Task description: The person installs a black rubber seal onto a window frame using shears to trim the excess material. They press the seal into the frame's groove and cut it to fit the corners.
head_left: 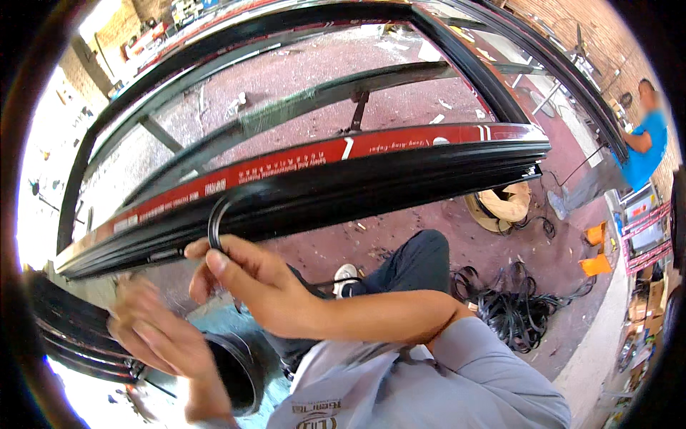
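In front of me lies a large black window frame (371,175) with red printed film along its near bar. My right hand (250,272) is closed, thumb and fingers pinching a thin black rubber sealing strip (214,218). The strip curves up from my fingers in a short loop against the near bar's side. My left hand (153,329) is lower and to the left, blurred by motion, beneath the frame's left end. Whether its fingers hold anything does not show.
A tangled heap of black strips (518,307) lies on the reddish floor at my right, with a cardboard-coloured coil (504,204) beyond. Dark profiles (78,329) and a black bin (236,372) stand at lower left. Another person (643,143) in blue works at far right.
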Demonstrator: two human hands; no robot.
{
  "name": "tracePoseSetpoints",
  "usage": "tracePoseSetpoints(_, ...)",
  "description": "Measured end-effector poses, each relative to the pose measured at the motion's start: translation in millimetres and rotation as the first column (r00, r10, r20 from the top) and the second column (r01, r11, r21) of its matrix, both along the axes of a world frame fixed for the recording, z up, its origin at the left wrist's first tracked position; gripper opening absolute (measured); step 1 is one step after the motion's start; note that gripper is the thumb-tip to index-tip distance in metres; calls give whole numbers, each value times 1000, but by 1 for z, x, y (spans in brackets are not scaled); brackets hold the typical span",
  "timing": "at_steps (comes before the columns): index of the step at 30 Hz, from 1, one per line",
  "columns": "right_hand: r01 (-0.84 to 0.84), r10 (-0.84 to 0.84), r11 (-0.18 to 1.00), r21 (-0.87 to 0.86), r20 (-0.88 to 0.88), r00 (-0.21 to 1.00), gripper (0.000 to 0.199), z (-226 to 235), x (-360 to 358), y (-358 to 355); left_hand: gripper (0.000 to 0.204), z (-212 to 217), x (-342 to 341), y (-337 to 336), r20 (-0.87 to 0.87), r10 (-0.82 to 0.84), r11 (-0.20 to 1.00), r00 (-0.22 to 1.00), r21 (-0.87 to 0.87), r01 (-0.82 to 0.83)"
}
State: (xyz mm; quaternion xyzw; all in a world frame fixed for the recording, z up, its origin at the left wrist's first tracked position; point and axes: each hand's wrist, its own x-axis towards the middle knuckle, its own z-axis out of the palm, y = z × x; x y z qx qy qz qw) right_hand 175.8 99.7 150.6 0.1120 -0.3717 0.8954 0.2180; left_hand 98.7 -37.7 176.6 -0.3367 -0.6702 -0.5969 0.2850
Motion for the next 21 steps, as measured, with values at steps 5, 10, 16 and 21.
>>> tracePoseSetpoints(5,-90,84,992,-87,-73,994,36,20,-4,-12,52,-136,56,0,510,-445,832,736,-68,550)
tracePoseSetpoints(10,2,-3,1000,-20,-53,999,44,30,0,1,37,-218,81,28,703,-589,531,398,-35,847)
tracePoseSetpoints(16,158,-180,943,294,51,982,44,16,36,5,35,-282,58,-25,855,-295,918,426,131,375)
tracePoseSetpoints(21,44,-140,880,473,171,975,52,-46,47,22,44,-164,-14,-64,700,-374,892,608,450,31)
